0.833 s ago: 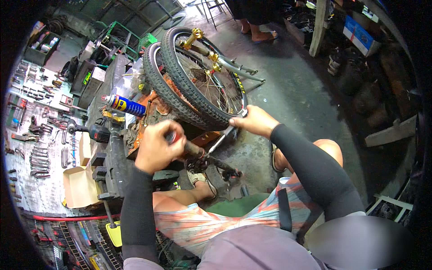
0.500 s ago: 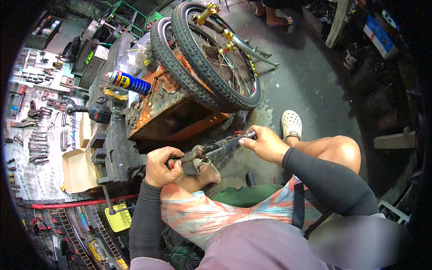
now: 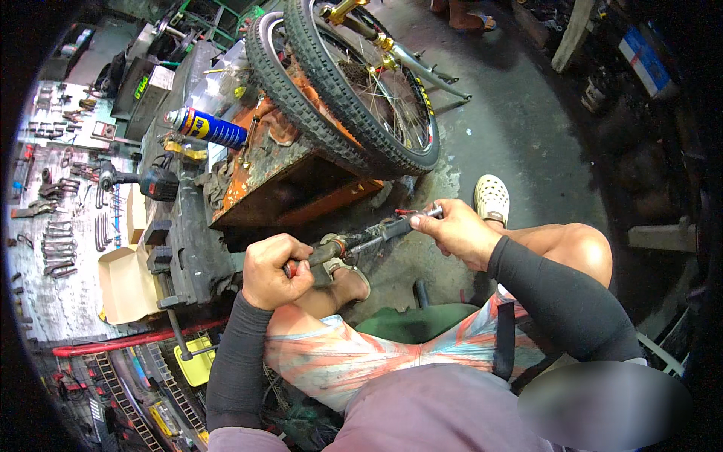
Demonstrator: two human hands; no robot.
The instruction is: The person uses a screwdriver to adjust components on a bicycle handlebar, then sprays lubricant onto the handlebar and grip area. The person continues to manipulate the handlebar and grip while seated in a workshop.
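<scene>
My left hand (image 3: 275, 271) is closed round the red end of a long, dark, worn bar (image 3: 331, 249) with an orange ring. My right hand (image 3: 461, 237) grips the other end, where a grey sleeve (image 3: 398, 227) and a slim silver rod (image 3: 367, 245) run alongside; its thumb presses near the silver tip. The bar slants up to the right above the gap between my knees. Whether the rod and the bar are one piece cannot be made out. A small red part (image 3: 405, 212) shows beside the right fingers.
Two bicycle wheels (image 3: 369, 143) lean on an orange metal box (image 3: 301, 207), near a fork (image 3: 422, 71). A blue spray can (image 3: 215, 129) and a cordless drill (image 3: 154, 181) are left. Hand tools (image 3: 59, 248) cover a white board; an open carton (image 3: 128, 282) stands beside it.
Both hands keep hold of the bar. My right hand has shifted slightly right and up with its end. The surroundings have shifted a little as the view tilts.
</scene>
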